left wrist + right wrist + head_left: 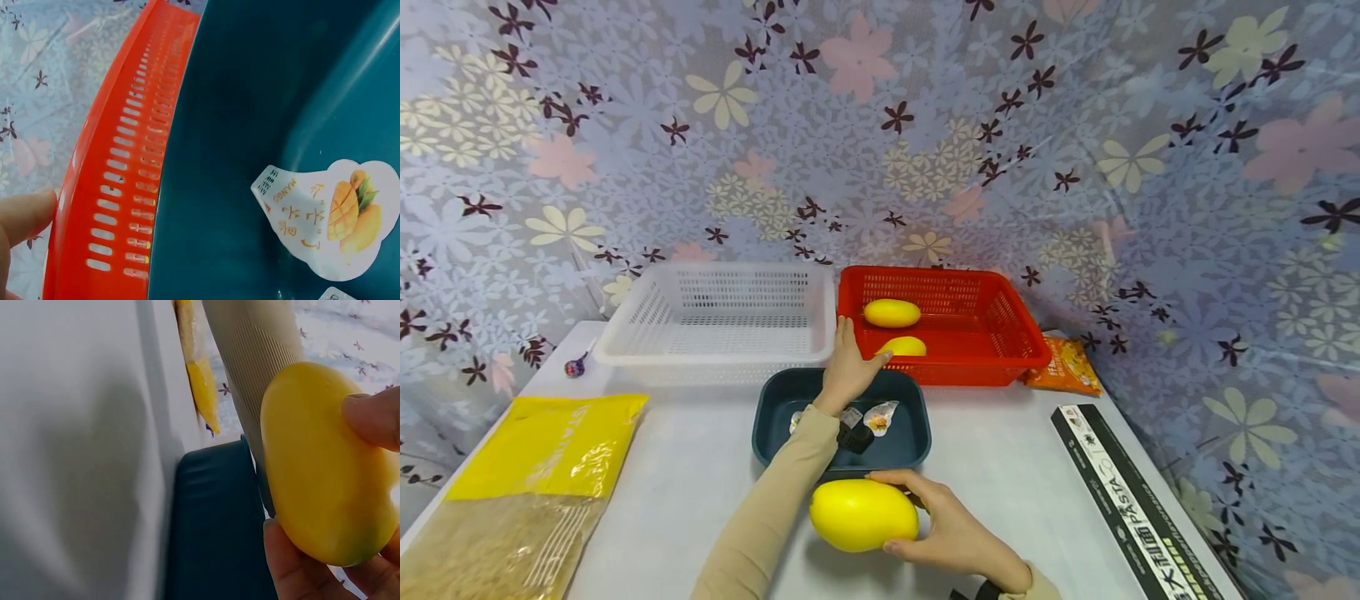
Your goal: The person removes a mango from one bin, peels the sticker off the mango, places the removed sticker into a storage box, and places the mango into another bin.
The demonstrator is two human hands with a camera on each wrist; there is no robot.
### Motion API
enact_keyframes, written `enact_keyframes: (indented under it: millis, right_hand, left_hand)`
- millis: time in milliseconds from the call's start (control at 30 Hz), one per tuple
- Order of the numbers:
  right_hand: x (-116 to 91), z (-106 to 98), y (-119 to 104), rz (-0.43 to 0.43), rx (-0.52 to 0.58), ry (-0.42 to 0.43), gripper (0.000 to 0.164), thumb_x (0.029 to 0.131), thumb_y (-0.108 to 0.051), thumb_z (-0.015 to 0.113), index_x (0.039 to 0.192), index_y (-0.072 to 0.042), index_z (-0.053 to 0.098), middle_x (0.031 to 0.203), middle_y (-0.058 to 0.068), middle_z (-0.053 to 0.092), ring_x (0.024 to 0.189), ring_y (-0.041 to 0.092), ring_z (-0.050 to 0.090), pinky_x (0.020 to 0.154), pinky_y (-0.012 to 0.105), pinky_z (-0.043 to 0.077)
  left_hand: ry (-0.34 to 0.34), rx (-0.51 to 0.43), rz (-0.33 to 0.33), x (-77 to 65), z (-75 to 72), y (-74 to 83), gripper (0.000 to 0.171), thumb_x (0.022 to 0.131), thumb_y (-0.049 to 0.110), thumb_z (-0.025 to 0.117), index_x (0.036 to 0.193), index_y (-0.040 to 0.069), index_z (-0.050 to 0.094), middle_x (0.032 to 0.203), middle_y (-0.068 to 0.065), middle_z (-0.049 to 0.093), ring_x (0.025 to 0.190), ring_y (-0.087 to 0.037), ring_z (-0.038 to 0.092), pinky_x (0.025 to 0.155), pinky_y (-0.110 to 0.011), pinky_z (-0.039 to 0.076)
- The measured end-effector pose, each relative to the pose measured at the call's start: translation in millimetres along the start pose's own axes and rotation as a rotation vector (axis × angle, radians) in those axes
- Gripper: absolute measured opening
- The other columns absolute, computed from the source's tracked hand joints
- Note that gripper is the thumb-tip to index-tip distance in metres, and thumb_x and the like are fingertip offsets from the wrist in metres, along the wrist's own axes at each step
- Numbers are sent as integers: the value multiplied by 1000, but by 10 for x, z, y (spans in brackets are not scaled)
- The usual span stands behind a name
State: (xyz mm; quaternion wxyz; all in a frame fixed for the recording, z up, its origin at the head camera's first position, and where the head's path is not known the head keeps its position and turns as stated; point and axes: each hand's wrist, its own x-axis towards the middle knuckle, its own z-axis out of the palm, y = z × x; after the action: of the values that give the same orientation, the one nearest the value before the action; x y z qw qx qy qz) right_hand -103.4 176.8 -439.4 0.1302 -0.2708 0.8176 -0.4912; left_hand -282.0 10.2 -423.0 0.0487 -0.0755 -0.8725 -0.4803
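My right hand (955, 529) grips a yellow mango (863, 515) in front of the dark teal bin (762, 433), thumb and fingers curved around its right end. In the right wrist view the same mango (325, 469) shows a greenish tip, with fingertips on both sides. My left hand (847, 371) reaches over the bin to the near left corner of the red basket (985, 371), fingers straight and thumb spread. In the left wrist view, the thumb (28, 215) is right at the basket's rim. Two more mangoes lie in the red basket, one far (892, 313) and one near (904, 347).
Paper labels (880, 418) and a small black thing (854, 437) lie in the bin. A white basket (647, 358) stands at the back left. A yellow bag (542, 450), a lollipop (575, 367), an orange snack bag (1063, 365) and a pasta box (1131, 500) lie around.
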Motion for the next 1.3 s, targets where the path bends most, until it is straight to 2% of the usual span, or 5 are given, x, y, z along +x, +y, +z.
enact_keyframes:
  millis: [233,567,933,1033,1300]
  right_hand:
    - [23,-120,28,-29,-72,83,64,81,-23,77,138,-23,48,136,0,57,114,13,57,98,26,49]
    - [182,-516,19,-81,-192,230,67,81,-19,78,140,-14,48,139,6,55,118,15,55,99,27,49]
    - [488,-1032,-86,-27,-187,322,68,82,-19,77,142,-16,44,139,8,52,122,26,54,105,33,46]
    - [570,-1166,-77,-22,-187,352,68,84,-17,76,143,-14,43,141,10,50,123,28,52,106,34,46]
    - [807,-1472,4,23,-165,416,68,87,-15,72,145,-11,39,142,15,47,123,34,51,104,52,45]
  left_hand:
    - [3,52,-19,35,-13,-28,94,88,42,65,154,-1,14,163,-16,8,143,-38,33,109,-56,37]
    - [-17,57,-25,43,5,-27,94,89,44,64,155,1,11,164,-13,5,139,-36,40,95,-51,51]
    - [13,76,-40,31,-30,-14,92,89,42,64,154,0,14,164,-14,8,124,-39,55,86,-52,54]
    - [19,76,-39,37,-14,-21,93,89,43,64,154,0,14,164,-14,9,125,-40,54,91,-54,52]
    - [11,37,-34,43,-9,-23,95,87,40,68,154,0,14,163,-15,9,135,-41,44,102,-55,45]
